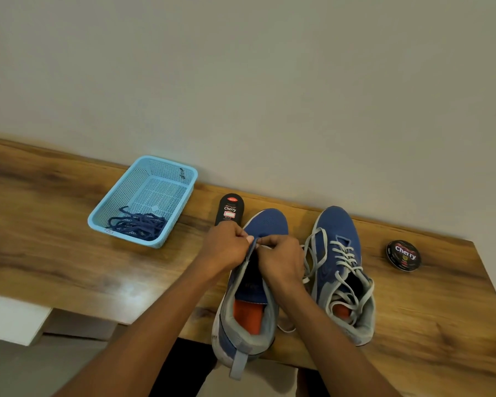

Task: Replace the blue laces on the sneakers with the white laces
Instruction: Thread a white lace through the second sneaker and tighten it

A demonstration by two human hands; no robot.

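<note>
Head view looks down on a long wooden tabletop (55, 224) where two blue mesh sneakers sit side by side, heels toward the person, probably so the eyelets face up. The right sneaker (342, 270) already carries white laces (345, 255), loosely threaded. The left sneaker (251, 285) has bare eyelets. A pale blue perforated plastic basket (166, 167) holds the discarded blue laces (139, 224), kept clear. Left hand (226, 247) and right hand (281, 259) meet at the toe-end eyelets, fingers curled, seemingly pinching a lace end, though it is too small to tell
</note>
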